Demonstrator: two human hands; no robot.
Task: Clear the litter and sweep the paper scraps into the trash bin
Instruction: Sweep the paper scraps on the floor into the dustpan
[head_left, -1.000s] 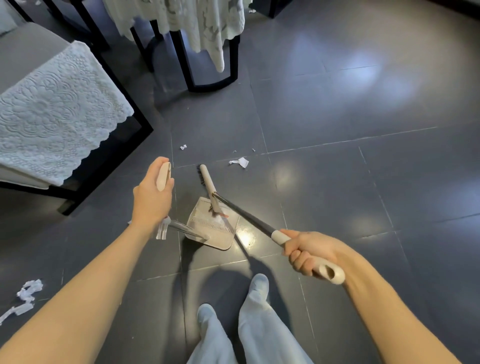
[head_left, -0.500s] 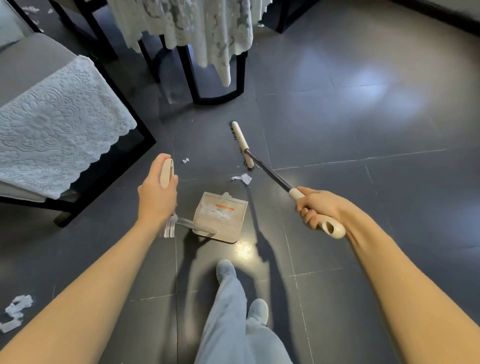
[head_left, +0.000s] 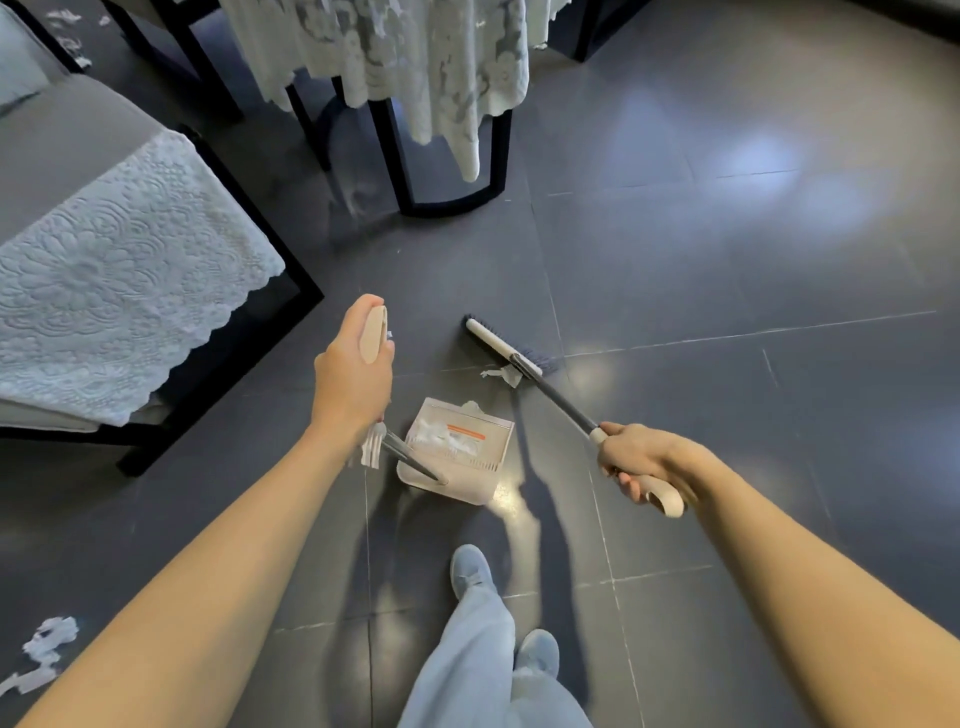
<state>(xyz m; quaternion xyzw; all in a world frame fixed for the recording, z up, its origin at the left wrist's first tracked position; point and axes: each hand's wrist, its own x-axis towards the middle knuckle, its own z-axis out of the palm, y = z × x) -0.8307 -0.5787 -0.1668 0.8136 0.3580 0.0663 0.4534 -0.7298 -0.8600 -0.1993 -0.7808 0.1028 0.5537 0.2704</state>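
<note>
In the head view, the left hand (head_left: 353, 374) is curled round the pale grip at the top of the dustpan's upright handle. The dustpan (head_left: 460, 488) sits on the dark tiled floor (head_left: 727, 312) just in front of the person's feet, with white paper scraps (head_left: 434, 431) lying inside it. The right hand (head_left: 639, 457) grips the pale end of the broom (head_left: 498, 345). The broom's dark shaft slants far-left to the head, which is down on the floor beyond the dustpan. One torn paper scrap (head_left: 506, 374) lies against the near side of the bristles, between the broom head and the dustpan mouth. More litter (head_left: 44, 649) lies at the near left. A lace-covered seat (head_left: 119, 291) stands at the left, and a lace-draped bench (head_left: 405, 57) stands farther off.
</note>
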